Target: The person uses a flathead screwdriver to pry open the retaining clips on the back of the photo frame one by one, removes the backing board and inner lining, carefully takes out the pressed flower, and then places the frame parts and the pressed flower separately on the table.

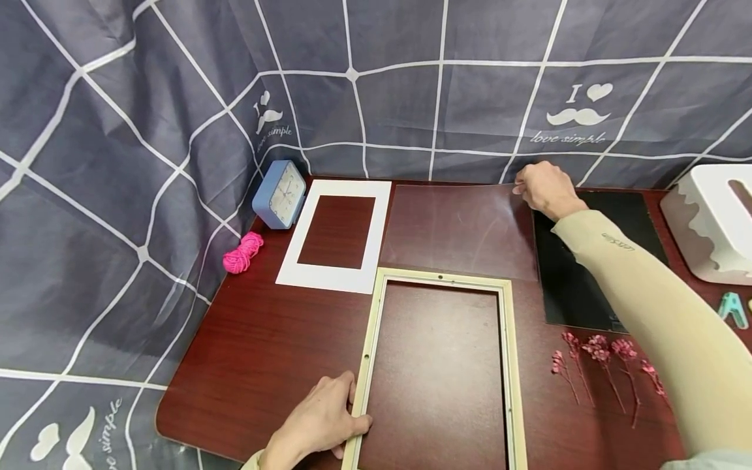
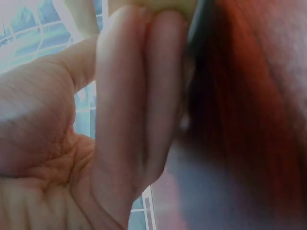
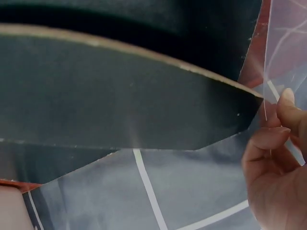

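Note:
My left hand (image 1: 322, 415) grips the left side of a pale yellow picture frame (image 1: 440, 279), thumb on its inner edge. In the left wrist view the fingers (image 2: 122, 105) of that hand reach up to the frame's edge (image 2: 158, 5). At the back of the table my right hand (image 1: 546, 188) pinches the far right corner of a clear plastic sheet (image 1: 458, 225), which lies just behind the frame. In the right wrist view, thumb and fingertips hold the sheet (image 3: 288, 38) beside the black backing board (image 3: 134, 91).
A white mat (image 1: 288, 271) lies left of the sheet, near a blue clock (image 1: 272, 196) and pink yarn (image 1: 243, 253). To the right are the black board (image 1: 570, 281), dried pink flowers (image 1: 598, 351), a white tissue box (image 1: 699, 222) and a teal clip (image 1: 732, 308). A grey curtain (image 1: 399, 98) hangs behind.

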A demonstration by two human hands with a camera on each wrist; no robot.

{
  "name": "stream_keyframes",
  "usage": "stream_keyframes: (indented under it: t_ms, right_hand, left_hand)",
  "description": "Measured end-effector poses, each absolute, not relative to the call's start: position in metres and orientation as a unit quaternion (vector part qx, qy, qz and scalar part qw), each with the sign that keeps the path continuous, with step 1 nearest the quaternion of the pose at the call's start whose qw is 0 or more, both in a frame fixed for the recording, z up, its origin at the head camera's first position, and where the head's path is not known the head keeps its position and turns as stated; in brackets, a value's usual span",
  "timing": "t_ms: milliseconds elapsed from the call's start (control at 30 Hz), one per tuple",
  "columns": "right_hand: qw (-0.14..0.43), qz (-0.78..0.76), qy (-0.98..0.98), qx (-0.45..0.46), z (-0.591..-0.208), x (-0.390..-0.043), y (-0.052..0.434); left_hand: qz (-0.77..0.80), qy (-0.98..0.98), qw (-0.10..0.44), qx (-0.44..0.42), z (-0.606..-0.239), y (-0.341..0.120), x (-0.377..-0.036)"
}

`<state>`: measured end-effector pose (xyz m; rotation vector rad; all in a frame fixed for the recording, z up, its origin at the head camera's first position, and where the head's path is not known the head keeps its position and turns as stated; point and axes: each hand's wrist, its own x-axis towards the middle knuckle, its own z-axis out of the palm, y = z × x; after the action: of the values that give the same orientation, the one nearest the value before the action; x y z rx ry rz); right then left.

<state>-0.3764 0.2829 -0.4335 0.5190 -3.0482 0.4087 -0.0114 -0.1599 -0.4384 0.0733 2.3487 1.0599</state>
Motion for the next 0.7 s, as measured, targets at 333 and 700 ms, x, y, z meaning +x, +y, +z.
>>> stream_keyframes:
  t_ms: [333,700]
  right_hand:
    - [-0.023,0.125,-0.984,0.124,-0.439,-0.371,0.285]
    - [0.082,0.158,-0.976,0.124,-0.426,-0.352,0.276]
  left_hand:
    - [0.396,0.872,0.287,0.025,-0.439,-0.159,-0.015]
    - [0.388,0.878,0.279,0.011,-0.430,-0.171,-0.037]
